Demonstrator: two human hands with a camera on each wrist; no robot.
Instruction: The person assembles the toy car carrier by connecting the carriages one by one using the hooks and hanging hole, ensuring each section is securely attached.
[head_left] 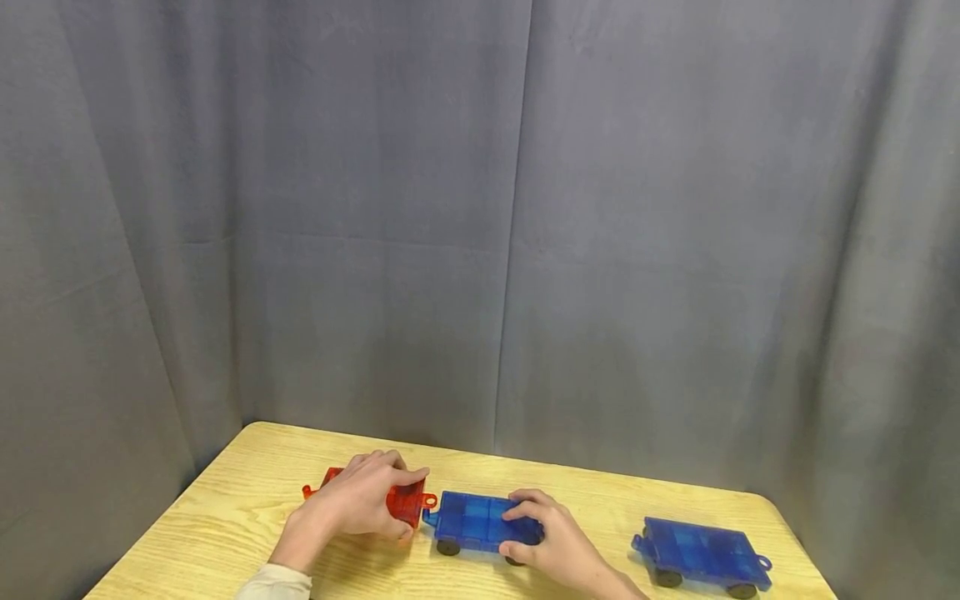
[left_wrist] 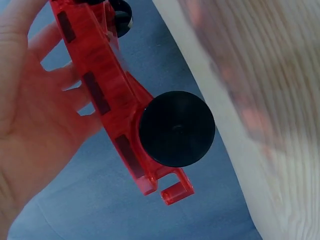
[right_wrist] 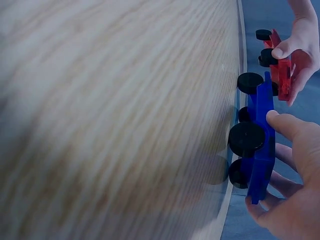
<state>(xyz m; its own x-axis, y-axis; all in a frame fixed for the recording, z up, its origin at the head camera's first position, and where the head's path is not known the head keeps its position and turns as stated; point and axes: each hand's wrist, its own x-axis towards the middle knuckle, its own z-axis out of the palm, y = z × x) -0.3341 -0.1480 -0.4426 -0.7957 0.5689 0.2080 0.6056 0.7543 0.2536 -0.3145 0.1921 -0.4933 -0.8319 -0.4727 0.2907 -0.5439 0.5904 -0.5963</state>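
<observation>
My left hand (head_left: 360,500) grips a see-through red toy train car (head_left: 407,500) from above, thumb and fingers on opposite long sides. In the left wrist view the red car (left_wrist: 97,75) shows a black wheel (left_wrist: 177,129) and a small hook (left_wrist: 178,193) at its end. Just right of it, my right hand (head_left: 555,546) holds a blue toy train car (head_left: 472,521) by its right end. The red car's ring (head_left: 429,501) is right by the blue car's hook (head_left: 430,517); whether they are linked I cannot tell. The blue car's black wheels (right_wrist: 246,139) appear in the right wrist view.
A second blue train car (head_left: 701,552) stands apart at the right of the light wooden table (head_left: 600,492), its ring toward the right edge. Grey curtains (head_left: 375,250) hang behind and beside the table.
</observation>
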